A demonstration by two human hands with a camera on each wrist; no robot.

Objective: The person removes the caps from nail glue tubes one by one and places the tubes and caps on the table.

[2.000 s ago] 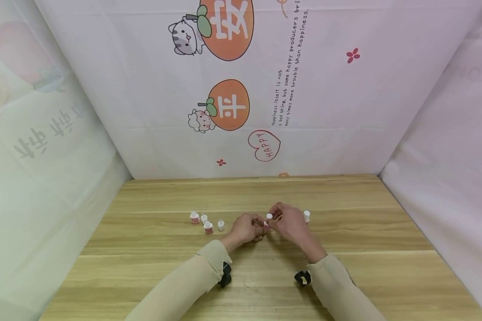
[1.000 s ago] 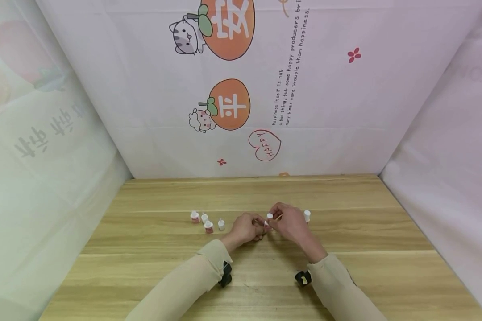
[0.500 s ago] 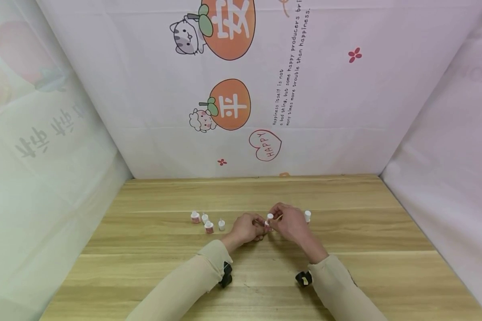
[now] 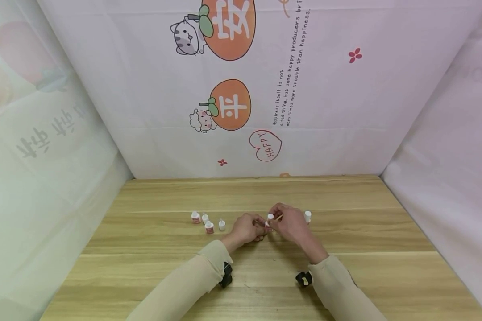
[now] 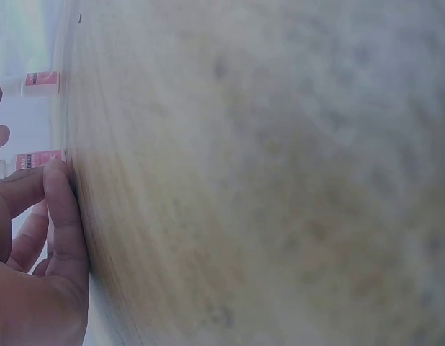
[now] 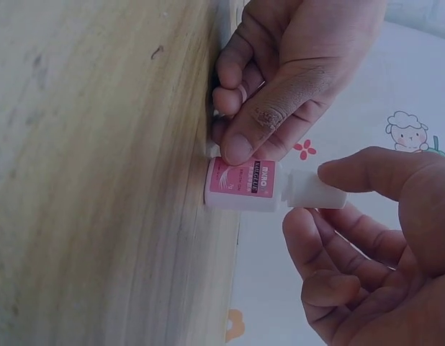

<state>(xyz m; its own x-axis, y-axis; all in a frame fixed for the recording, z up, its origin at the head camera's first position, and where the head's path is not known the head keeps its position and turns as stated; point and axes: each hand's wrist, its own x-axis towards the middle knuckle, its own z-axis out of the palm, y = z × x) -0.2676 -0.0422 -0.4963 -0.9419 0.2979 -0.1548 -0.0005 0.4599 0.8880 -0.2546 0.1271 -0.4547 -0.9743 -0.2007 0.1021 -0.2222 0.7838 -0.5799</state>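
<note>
Almost nothing has moved since the earlier frame. At lower centre, the left hand (image 4: 247, 228) pinches the nail-glue bottle (image 6: 244, 187) while the right hand (image 4: 292, 225) grips its white cap (image 6: 315, 192).

Room between sleeves (image 4: 184, 287) — bottles (image 4: 209, 229) obstruct outside left hand (image 4: 246, 229), right hand (image 4: 291, 224)

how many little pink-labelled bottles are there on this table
4: at left, a rear bottle and a front bottle; held between the left hand and right hand, a third bottle; just right of the right hand, a partly hidden bottle. Others could be hidden.
</note>
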